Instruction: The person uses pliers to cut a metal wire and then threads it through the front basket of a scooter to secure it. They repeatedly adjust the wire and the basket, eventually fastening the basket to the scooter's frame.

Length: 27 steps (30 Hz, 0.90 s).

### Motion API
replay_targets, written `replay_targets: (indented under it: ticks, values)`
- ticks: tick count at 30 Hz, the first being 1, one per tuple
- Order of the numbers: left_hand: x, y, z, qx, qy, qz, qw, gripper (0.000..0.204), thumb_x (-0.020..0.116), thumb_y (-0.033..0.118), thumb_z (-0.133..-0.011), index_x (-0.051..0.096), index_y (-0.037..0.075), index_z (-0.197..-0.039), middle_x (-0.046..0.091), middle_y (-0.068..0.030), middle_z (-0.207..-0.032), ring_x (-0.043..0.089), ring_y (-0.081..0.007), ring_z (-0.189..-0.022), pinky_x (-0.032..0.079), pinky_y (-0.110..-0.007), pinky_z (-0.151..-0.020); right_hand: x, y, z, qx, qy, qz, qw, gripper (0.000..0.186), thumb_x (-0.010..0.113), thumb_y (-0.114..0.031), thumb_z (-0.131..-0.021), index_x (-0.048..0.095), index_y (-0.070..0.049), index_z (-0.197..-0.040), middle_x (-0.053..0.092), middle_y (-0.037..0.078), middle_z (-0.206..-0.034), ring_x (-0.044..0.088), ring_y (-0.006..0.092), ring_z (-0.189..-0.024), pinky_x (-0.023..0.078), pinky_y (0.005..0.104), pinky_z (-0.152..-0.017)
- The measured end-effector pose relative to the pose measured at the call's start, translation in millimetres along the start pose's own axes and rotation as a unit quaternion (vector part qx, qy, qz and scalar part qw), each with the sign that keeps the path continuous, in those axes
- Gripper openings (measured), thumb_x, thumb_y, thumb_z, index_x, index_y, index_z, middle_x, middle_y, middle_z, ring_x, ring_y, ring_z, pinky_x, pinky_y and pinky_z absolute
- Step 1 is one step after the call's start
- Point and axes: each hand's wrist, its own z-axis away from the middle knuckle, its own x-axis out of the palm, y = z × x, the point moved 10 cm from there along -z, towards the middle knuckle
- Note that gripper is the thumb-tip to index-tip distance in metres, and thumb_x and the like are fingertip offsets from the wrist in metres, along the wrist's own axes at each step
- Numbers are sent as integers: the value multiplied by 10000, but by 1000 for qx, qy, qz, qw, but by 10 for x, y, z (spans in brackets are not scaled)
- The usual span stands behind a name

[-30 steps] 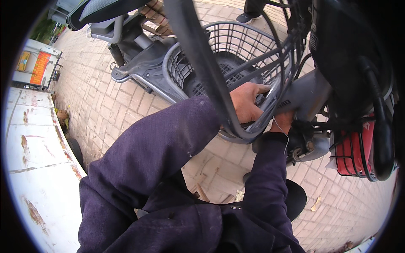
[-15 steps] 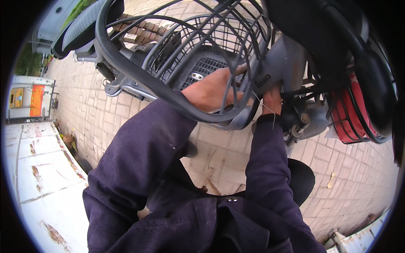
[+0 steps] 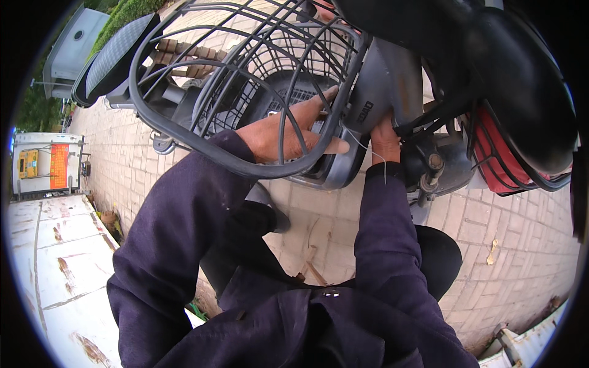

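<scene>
My left hand reaches through the bars of a black wire basket on a grey scooter. Its forefinger and thumb stretch apart toward the grey plastic body panel, and I see nothing in the hand. My right hand reaches up beneath that panel from below, its fingertips hidden behind the plastic and dark parts. A thin pale wire curves down from the panel's lower edge, passing in front of my right wrist. Whether either hand holds the wire cannot be made out.
A black seat hangs over the right side, above a wire basket with a red lining. At far left stand a patterned seat and a white, rust-marked panel. Brick paving lies below, with wood scraps.
The scooter and basket have shifted slightly left in view. My left hand has moved left with them, its forefinger and thumb now wider apart. My right hand stays under the panel.
</scene>
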Motion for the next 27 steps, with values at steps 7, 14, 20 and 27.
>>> replay_targets:
  ticks: [7, 14, 20, 27]
  values:
    - [-49, 57, 23, 21, 7, -44, 999, 965, 783, 205, -887, 179, -28, -1603, 486, -270, -1492, 423, -350, -1447, 326, -434, -1197, 43, 22, -26, 14, -16, -43, 999, 419, 494, -234, -1062, 496, -50, -1439, 525, 120, -1450, 488, 284, -1349, 391, 426, -1163]
    - [-95, 82, 40, 49, -4, -126, 991, 770, 721, 144, -922, 297, -26, -1542, 566, -268, -1344, 540, -337, -1298, 436, -411, -1081, 61, 16, 67, 16, -24, -14, 999, 429, 481, -278, -1087, 477, -57, -1455, 516, 108, -1464, 482, 269, -1352, 384, 425, -1168]
    - [-96, 149, 167, 171, 30, -189, 966, 712, 676, 124, -942, 316, -14, -1541, 583, -245, -1252, 598, -365, -1163, 475, -444, -997, -75, 59, -10, 28, -31, -78, 996, 385, 524, -249, -1078, 517, -67, -1417, 554, 90, -1422, 534, 252, -1301, 441, 422, -1127]
    - [-112, 145, 228, 204, 47, -184, 960, 746, 674, 190, -941, 301, 14, -1562, 587, -234, -1220, 614, -364, -1104, 494, -456, -938, -124, 18, -109, 1, -7, 18, 1000, 373, 587, -255, -1047, 552, -88, -1379, 581, 74, -1377, 556, 247, -1264, 459, 427, -1103]
